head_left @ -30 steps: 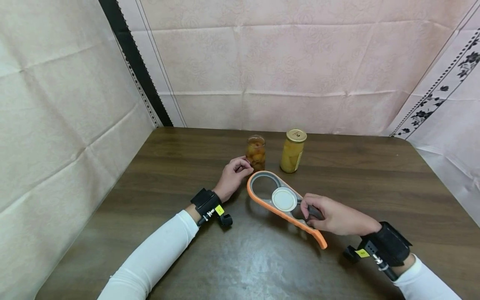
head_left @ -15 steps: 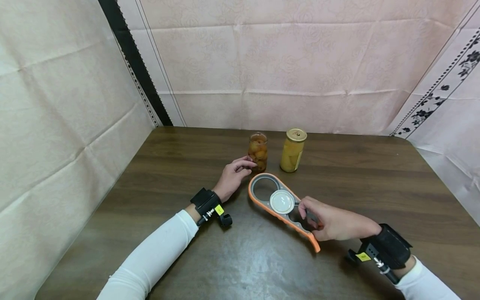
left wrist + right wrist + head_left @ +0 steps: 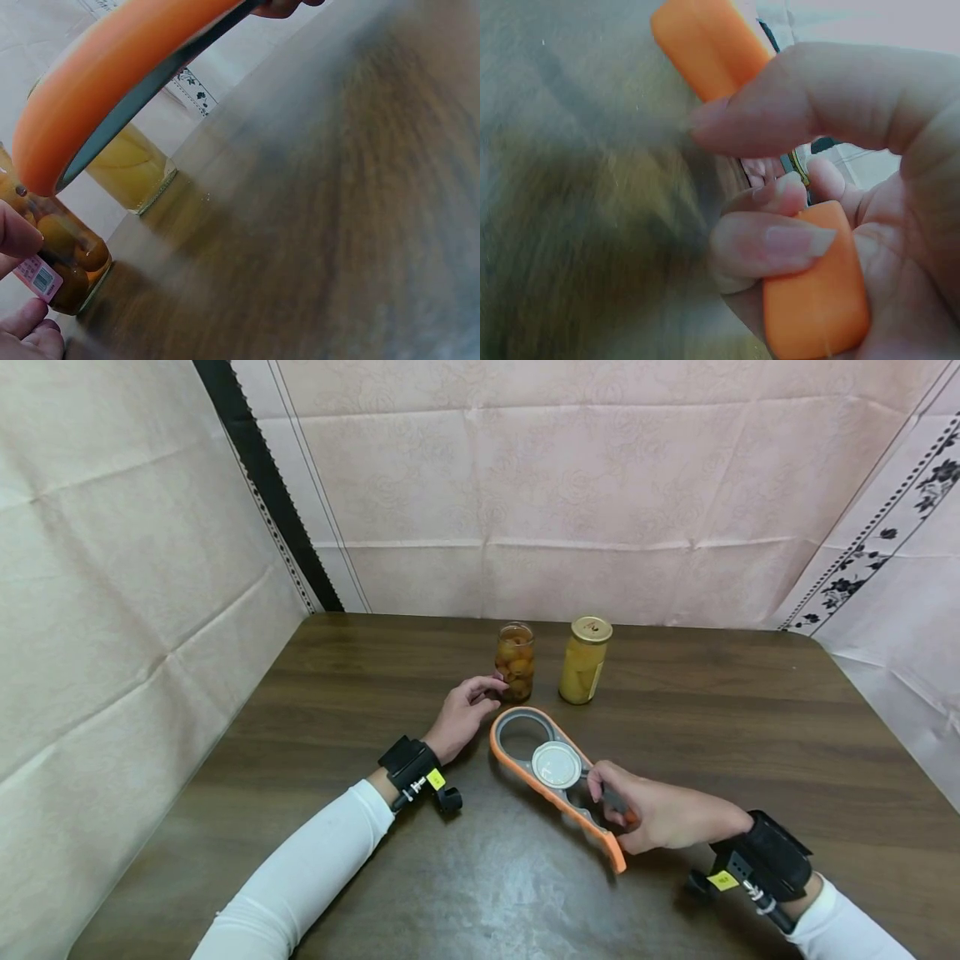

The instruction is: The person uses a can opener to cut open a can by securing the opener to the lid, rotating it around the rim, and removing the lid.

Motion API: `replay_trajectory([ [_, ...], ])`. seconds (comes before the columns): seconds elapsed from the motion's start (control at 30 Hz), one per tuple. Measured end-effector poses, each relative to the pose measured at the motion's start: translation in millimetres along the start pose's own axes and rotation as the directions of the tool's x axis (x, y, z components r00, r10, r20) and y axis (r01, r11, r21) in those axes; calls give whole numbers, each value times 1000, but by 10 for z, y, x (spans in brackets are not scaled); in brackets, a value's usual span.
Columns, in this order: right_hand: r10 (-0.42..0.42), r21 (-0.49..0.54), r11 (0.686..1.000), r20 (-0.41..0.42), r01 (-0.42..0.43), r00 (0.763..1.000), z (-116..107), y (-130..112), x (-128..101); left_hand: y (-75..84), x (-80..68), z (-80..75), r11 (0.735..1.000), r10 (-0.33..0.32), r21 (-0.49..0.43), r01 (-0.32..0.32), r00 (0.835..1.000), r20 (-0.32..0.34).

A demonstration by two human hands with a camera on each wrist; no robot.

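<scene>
My right hand (image 3: 652, 810) grips the handles of an orange and grey jar opener (image 3: 517, 768), held low over the table. In the right wrist view, fingers curl round one orange handle (image 3: 817, 300), and the thumb lies by the other. A round white lid (image 3: 557, 765) sits at the middle of the opener, behind its larger ring. Beside a glass jar of brown fruit (image 3: 515, 664), with no lid on it, my left hand (image 3: 461, 717) rests with loosely bent fingers. Its fingertips (image 3: 16, 234) are at the jar's lower side, near a small pink label (image 3: 39, 279).
A second glass jar (image 3: 583, 664) with yellow contents and a gold lid stands upright to the right of the first. Both stand toward the back of a brown wood table (image 3: 712, 685). Pale cloth (image 3: 600, 502) hangs behind the table.
The right hand has shifted left and slightly toward the front with the jar opener and lid. The open fruit jar has moved slightly right. The left hand has stayed beside it.
</scene>
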State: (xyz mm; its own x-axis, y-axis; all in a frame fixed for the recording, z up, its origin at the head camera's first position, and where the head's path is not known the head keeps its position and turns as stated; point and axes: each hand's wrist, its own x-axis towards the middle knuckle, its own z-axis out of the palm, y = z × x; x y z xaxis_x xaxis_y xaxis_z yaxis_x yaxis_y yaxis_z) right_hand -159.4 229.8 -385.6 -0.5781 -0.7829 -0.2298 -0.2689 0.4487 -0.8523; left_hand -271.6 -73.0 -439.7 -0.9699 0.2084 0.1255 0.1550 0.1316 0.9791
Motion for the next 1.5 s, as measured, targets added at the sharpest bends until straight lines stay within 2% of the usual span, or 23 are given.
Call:
replay_trajectory([
  [0.5,3,93,996,46,-7,999,14,-6,-17,-1,-7,7,1000,-12,-7,12,1000,3],
  [0.77,-13,4,1000,-15,13,1000,86,33,68,-3,-13,2,999,-26,22,26,1000,3],
  [1.0,-64,-57,996,-14,63,998,148,73,104,2,-2,-6,998,-45,36,44,999,6],
  [1.5,-44,-138,990,-36,39,998,138,86,97,17,4,-4,999,-42,33,42,999,8],
])
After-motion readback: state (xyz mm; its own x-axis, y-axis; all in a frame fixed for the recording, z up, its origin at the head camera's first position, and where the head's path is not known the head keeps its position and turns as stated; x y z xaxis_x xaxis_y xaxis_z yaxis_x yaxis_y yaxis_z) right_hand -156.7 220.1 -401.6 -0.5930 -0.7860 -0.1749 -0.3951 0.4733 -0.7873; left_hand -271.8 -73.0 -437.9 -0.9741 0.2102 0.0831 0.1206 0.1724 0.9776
